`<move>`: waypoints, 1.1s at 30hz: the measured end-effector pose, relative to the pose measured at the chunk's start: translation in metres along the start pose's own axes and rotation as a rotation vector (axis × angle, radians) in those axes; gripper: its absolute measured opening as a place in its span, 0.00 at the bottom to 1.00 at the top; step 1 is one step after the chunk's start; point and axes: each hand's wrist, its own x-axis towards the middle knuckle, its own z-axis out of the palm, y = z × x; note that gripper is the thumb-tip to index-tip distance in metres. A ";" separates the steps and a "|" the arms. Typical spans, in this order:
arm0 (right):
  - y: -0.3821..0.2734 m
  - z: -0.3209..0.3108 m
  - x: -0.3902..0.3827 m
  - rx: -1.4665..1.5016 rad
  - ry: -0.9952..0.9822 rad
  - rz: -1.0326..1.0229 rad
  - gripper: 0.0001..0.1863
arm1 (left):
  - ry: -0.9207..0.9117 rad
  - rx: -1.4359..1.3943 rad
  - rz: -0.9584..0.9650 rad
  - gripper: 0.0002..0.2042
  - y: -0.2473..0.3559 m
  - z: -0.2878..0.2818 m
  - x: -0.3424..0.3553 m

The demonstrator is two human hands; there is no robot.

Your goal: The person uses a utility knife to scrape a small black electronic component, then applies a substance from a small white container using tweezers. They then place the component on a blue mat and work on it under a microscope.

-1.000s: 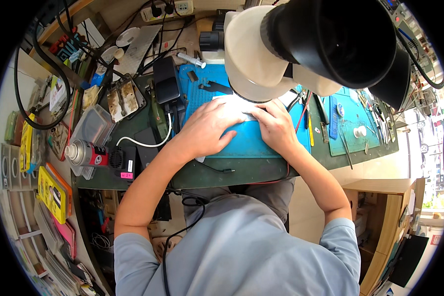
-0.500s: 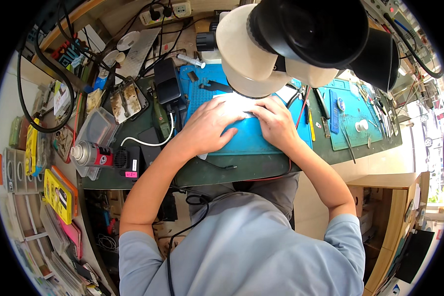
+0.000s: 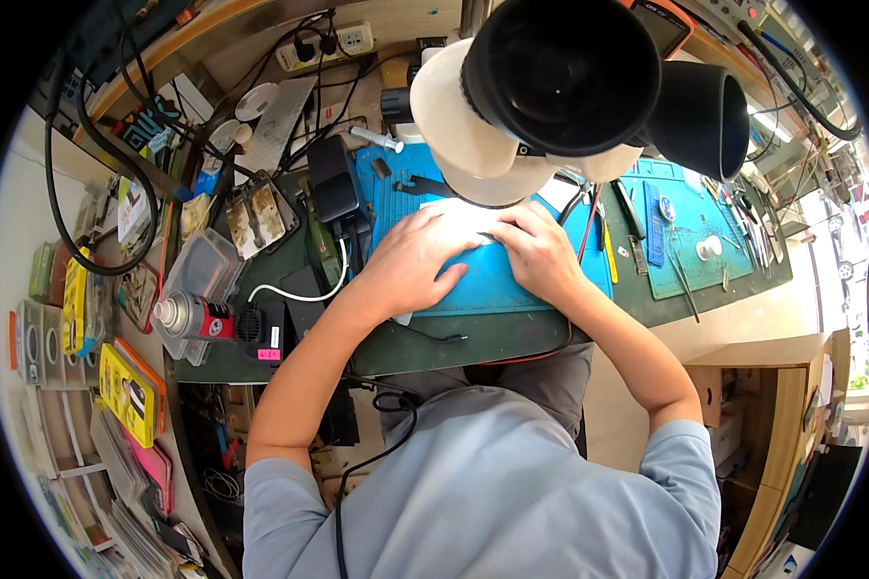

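Both my hands rest on the blue work mat (image 3: pixel 473 287), under the lit head of a microscope (image 3: pixel 497 159). My left hand (image 3: pixel 417 259) lies palm down with its fingers stretched forward and its thumb apart. Its fingertips fade into the glare. Close by on the right, my right hand (image 3: pixel 539 253) has its fingers curled and pressed together. A small dark edge shows at their tips, too small to name. Whatever lies in the bright spot between the hands is washed out. Black eyepieces (image 3: pixel 560 77) hang over the hands from above.
Left of the mat stand a black box-shaped device (image 3: pixel 333 174), a white cable (image 3: pixel 304 296), a spray can (image 3: pixel 195 317) and a clear plastic box (image 3: pixel 201 265). A syringe (image 3: pixel 377 139) lies behind. On the right, tweezers (image 3: pixel 684 278) and several hand tools lie by a second mat (image 3: pixel 690 265).
The view has shifted slightly, so the microscope sits further left in the picture and an orange-rimmed meter shows at the top. Both hands stay nearly in place, with only slight finger changes.
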 end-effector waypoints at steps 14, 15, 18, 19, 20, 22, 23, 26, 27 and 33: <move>0.002 0.002 0.001 0.012 -0.006 -0.002 0.16 | -0.017 0.016 -0.026 0.20 0.002 -0.001 0.000; 0.001 0.002 0.001 0.022 -0.005 -0.007 0.16 | 0.000 0.020 -0.023 0.19 0.002 0.000 -0.001; 0.002 0.000 0.000 0.016 0.004 -0.005 0.16 | -0.015 0.021 -0.028 0.20 0.001 0.000 -0.001; 0.003 0.000 0.000 -0.006 0.012 0.009 0.16 | -0.030 0.020 -0.032 0.21 0.001 0.000 -0.001; 0.004 0.000 0.000 -0.028 0.021 0.022 0.16 | -0.032 0.021 -0.033 0.21 0.001 0.000 -0.001; 0.004 0.002 -0.002 -0.019 0.002 0.029 0.16 | -0.036 0.023 -0.035 0.21 0.001 0.000 -0.001; 0.004 0.002 -0.003 -0.016 -0.008 0.032 0.16 | -0.031 0.022 -0.030 0.21 0.001 0.000 -0.001; 0.002 -0.001 -0.002 0.024 0.008 0.022 0.12 | -0.026 0.014 -0.020 0.21 0.001 -0.001 0.000; 0.003 -0.001 -0.001 0.013 0.025 0.019 0.12 | -0.031 0.010 -0.019 0.21 0.000 0.000 0.000; 0.003 0.003 -0.003 0.012 0.009 0.024 0.13 | -0.045 0.012 -0.023 0.21 0.000 -0.001 -0.001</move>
